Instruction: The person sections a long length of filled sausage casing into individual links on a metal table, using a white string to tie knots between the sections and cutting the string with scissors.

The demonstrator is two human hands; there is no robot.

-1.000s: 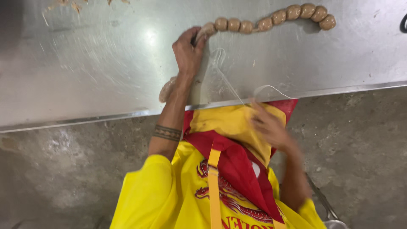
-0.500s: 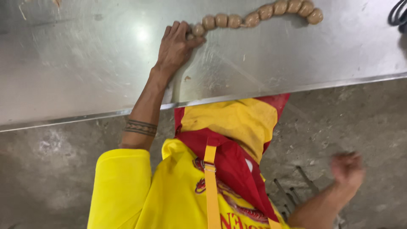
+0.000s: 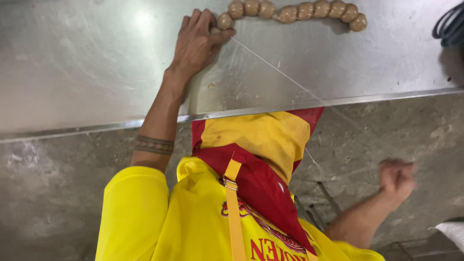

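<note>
Apron (image 3: pixel 261 145) between table edge (image 3: pixel 367 99) and hands (image 3: pixel 195 43)

No packages, labels, signs or screens show anywhere in the view.

The clenched right hand (image 3: pixel 397 178) is motion-blurred, so whatever it grips cannot be made out. A coiled dark blue hose (image 3: pixel 449 26) is cut off by the right edge, and a white fabric corner (image 3: pixel 452 231) likewise
</note>
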